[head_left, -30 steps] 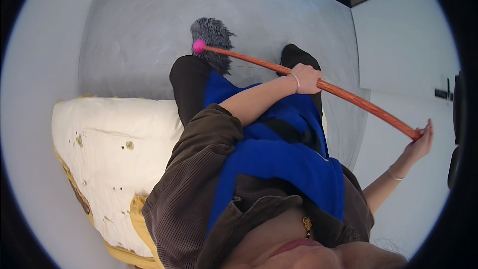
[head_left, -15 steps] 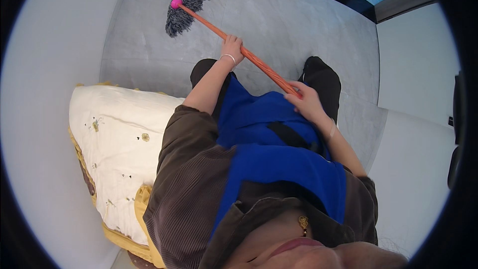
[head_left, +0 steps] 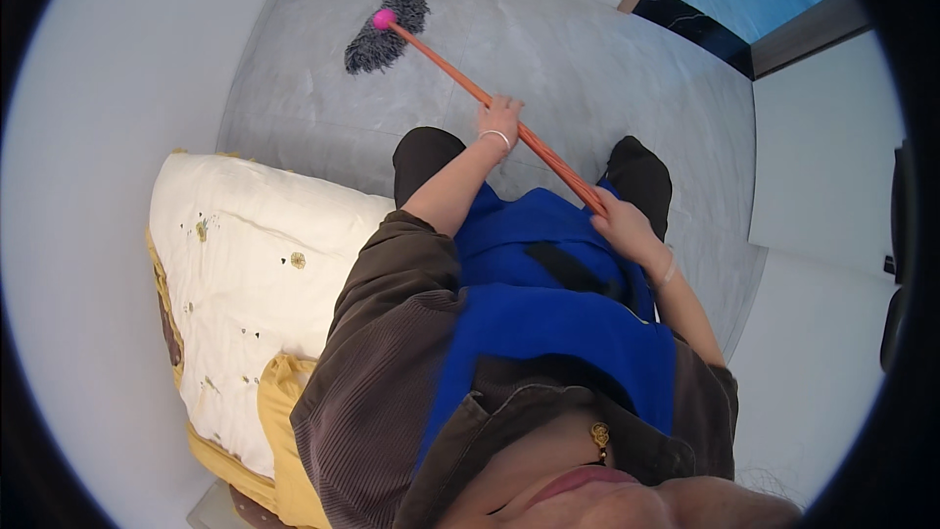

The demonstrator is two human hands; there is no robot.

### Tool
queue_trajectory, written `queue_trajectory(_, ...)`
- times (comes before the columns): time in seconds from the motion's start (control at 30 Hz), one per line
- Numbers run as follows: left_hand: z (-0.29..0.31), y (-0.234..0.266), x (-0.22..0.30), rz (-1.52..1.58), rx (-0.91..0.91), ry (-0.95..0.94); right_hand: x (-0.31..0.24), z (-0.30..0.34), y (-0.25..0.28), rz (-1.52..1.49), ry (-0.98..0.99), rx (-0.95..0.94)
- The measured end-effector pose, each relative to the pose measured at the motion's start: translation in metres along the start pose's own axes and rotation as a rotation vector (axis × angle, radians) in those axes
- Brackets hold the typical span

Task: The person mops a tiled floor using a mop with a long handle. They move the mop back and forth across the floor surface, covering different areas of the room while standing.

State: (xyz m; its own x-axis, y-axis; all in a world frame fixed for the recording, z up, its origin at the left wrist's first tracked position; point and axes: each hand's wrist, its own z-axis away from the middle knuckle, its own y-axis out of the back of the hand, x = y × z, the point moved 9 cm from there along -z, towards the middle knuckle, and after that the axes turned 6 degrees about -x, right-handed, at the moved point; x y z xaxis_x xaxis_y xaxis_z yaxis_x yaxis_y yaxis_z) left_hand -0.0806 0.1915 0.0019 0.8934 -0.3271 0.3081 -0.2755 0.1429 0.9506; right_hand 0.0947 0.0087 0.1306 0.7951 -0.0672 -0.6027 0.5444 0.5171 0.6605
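A mop with an orange handle [head_left: 452, 72] slants from the far left of the floor back toward my right side. Its grey string head [head_left: 376, 45] lies spread on the tiles, joined to the handle by a pink round piece [head_left: 384, 20]. My left hand [head_left: 501, 121], with a bracelet at the wrist, is wrapped round the middle of the handle. Close to my right thigh, my right hand [head_left: 627, 227] grips the handle's near end. The fingers of both hands are closed on it.
Grey floor tiles [head_left: 548, 49] stretch ahead, bordered by white walls [head_left: 108, 137]. To my left stands something draped in a cream embroidered cover [head_left: 255, 235] with yellow edging. A doorway with a black threshold [head_left: 693, 31] is at the far right.
The mop head has shifted slightly right and nearer in view, its strings now bunched differently. Both hands have moved right and a little nearer with the handle, still holding it.
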Motion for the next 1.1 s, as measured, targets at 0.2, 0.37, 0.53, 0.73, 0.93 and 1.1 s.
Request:
queue_trajectory(0.2,0.014,-0.033,0.092,-0.198,-0.324,-0.183,0.034,0.101,0.042,-0.013,-0.031,-0.007)
queue_trajectory(0.37,0.035,-0.032,0.21,-0.072,-0.431,-0.459,0.057,0.193,0.101,-0.045,-0.254,0.084)
queue_trajectory(0.53,0.064,0.012,0.304,0.187,-0.347,-0.784,0.056,0.282,0.155,-0.198,-0.502,0.213)
queue_trajectory(0.73,0.082,0.054,0.328,0.426,-0.436,-0.893,0.023,0.329,0.187,-0.047,-0.631,0.462)
queue_trajectory(0.93,0.058,0.059,0.286,0.44,-0.306,-0.832,0.01,0.278,0.196,-0.055,-0.597,0.503)
queue_trajectory(1.1,0.049,0.059,0.265,0.519,-0.197,-0.849,0.0,0.26,0.193,-0.092,-0.608,0.549)
